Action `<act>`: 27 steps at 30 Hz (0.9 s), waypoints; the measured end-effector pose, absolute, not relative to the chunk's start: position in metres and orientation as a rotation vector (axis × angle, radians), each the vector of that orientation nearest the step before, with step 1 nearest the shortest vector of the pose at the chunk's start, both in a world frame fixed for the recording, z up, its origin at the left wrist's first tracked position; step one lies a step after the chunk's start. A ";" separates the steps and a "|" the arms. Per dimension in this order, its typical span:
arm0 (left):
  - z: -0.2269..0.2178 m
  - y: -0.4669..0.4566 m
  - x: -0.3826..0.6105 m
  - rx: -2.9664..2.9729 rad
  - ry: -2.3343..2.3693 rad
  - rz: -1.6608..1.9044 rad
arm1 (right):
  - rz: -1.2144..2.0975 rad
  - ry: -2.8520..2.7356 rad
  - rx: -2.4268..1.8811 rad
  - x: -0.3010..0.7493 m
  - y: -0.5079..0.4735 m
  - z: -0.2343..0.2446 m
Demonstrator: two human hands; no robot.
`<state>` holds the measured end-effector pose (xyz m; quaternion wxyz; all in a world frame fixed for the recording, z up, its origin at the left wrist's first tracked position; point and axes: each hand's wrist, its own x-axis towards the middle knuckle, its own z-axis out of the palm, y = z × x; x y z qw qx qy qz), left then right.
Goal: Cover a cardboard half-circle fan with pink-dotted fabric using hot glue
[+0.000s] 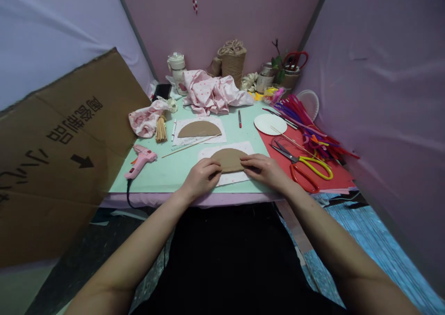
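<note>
A half-round piece of brown cardboard (229, 159) lies near the table's front edge on a white cloth with small pink marks (233, 178). My left hand (203, 176) grips its left corner, fingers curled over the edge. At the opposite corner, my right hand (262, 169) pinches the cardboard the same way; both thumbs are partly hidden. Farther back rests a second cardboard half-circle (199, 129) on another patterned cloth (219, 123). A thin wooden stick (189, 145) slants between the two cloths.
To the left are a pink glue gun (141, 161) and a large cardboard sheet (66, 157). On the right, scissors (295, 158) lie on red sheets (273, 155) beside a white disc (270, 124) and pipe cleaners (302, 120). Crumpled pink fabric (212, 92) and a bottle (178, 73) stand behind.
</note>
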<state>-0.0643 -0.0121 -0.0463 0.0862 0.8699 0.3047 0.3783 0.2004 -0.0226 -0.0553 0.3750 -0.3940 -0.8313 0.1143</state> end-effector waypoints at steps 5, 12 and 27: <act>-0.047 -0.011 -0.063 2.589 0.900 1.135 | 0.295 -2.137 -1.012 0.200 -0.021 -0.055; -0.031 -0.026 -0.080 2.641 0.966 0.998 | 0.316 -2.183 -1.039 0.218 -0.038 -0.040; -0.042 -0.046 -0.108 2.819 1.011 0.861 | -0.049 -2.390 -1.089 0.237 -0.055 -0.036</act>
